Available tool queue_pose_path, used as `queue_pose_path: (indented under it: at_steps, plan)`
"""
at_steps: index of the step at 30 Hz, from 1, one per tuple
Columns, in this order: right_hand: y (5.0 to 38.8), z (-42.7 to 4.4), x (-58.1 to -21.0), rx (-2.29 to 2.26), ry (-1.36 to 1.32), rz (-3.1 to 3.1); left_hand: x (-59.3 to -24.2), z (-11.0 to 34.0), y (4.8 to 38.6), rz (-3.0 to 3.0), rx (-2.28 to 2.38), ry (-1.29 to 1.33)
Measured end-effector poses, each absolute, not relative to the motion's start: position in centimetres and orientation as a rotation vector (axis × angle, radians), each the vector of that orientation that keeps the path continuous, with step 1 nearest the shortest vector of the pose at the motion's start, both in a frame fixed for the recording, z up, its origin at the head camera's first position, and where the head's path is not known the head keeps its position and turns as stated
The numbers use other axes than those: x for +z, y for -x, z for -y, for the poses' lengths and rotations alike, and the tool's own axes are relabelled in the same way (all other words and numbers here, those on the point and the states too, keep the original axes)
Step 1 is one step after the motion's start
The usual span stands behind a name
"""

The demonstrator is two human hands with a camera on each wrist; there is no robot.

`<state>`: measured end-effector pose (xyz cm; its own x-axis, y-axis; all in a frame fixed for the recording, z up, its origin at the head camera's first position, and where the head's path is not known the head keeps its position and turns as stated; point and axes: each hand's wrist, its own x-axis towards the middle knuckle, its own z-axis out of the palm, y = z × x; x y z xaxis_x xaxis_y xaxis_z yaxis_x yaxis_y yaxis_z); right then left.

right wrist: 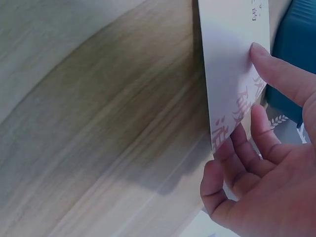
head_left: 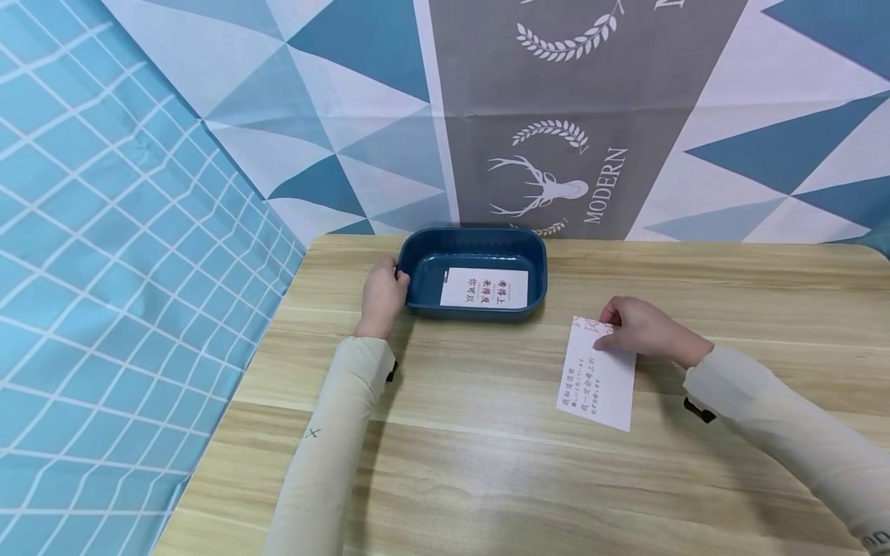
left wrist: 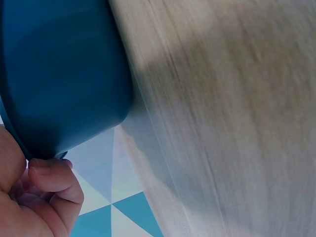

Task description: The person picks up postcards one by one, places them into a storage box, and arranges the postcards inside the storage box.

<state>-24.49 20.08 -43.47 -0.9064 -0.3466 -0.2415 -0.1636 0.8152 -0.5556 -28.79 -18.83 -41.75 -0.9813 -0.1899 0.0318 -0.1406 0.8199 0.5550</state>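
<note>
A dark blue rectangular plastic basin (head_left: 476, 313) stands near the back edge of the table, and one white card with red characters (head_left: 484, 288) lies flat inside it. My left hand (head_left: 384, 297) pinches the basin's left rim; in the left wrist view, the thumb and curled fingers (left wrist: 57, 180) are at that rim. To the right of the basin, my right hand (head_left: 636, 328) holds a second white card (head_left: 598, 378) by its far edge, above the table. Thumb in front and fingers behind, it is gripped in the right wrist view, where pinkish characters show on the card (right wrist: 232, 64).
The light wood table (head_left: 480, 463) extends toward me and to the right. Directly behind it hangs a patterned cloth (head_left: 556, 93) with a deer print. On the left is a light blue checked cloth (head_left: 125, 270). Dark clips show under both sleeves.
</note>
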Motion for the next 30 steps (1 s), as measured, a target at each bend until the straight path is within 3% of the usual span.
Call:
queue_pose_path:
  at_steps: [15,30]
  plan:
    - [24.9,-19.9,-42.8,-0.775,0.499,-2.653,-41.9,18.8,28.7,2.903,-0.875,-0.256]
    - [25.3,-20.5,-42.0,-0.847,0.412,-2.644,-41.9,18.9,28.9,2.895,-0.861,-0.254]
